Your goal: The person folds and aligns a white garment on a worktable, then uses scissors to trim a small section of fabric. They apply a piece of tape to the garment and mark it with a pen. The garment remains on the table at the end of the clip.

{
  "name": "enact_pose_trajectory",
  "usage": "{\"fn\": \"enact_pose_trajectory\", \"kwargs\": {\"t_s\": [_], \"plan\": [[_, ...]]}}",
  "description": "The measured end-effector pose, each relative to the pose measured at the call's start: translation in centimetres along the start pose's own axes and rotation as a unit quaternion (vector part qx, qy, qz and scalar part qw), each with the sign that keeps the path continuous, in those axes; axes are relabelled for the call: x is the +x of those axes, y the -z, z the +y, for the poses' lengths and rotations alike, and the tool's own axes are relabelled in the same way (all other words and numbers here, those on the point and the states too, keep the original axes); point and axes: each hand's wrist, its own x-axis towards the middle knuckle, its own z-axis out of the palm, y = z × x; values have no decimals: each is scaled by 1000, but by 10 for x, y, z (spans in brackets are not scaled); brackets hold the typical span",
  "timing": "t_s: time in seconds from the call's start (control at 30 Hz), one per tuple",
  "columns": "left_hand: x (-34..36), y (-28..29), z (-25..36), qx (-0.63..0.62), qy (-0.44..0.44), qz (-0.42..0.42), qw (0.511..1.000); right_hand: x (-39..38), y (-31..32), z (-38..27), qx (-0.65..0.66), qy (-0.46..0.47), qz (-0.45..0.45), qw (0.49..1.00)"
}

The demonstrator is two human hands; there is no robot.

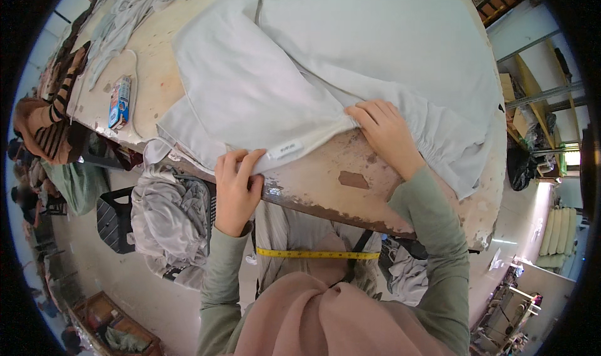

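Garment edge [322, 137] is pinched by left hand [236, 187] and right hand [382, 132], white label [285, 150] between; light, even tension should keep it flat without stretching the gathers [432, 134].

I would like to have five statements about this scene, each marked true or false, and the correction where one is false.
1. The left hand and the right hand both touch the pale grey garment. True.
2. The small blue box lies at the right end of the table. False: the small blue box lies on the left part of it.
3. A white label shows between the two hands. True.
4. The yellow measuring tape is spread on the garment. False: the yellow measuring tape runs across the front of the person's body.
5. The tabletop has worn patches near its front edge. True.
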Motion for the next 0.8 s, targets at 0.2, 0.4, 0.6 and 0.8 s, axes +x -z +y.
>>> {"fn": "enact_pose_trajectory", "kwargs": {"t_s": [0.2,0.4,0.6,0.8], "plan": [[-10,18,3,-175,5,35,984,-29,36,-19,2,96,130,987],[-26,37,3,6,-179,174,968,-57,63,-25,-104,174,194,960],[-36,45,12,124,-217,210,945,-76,74,-29,-145,166,211,952],[-31,48,18,109,-218,217,945,-84,85,-36,-158,145,211,954]]}}
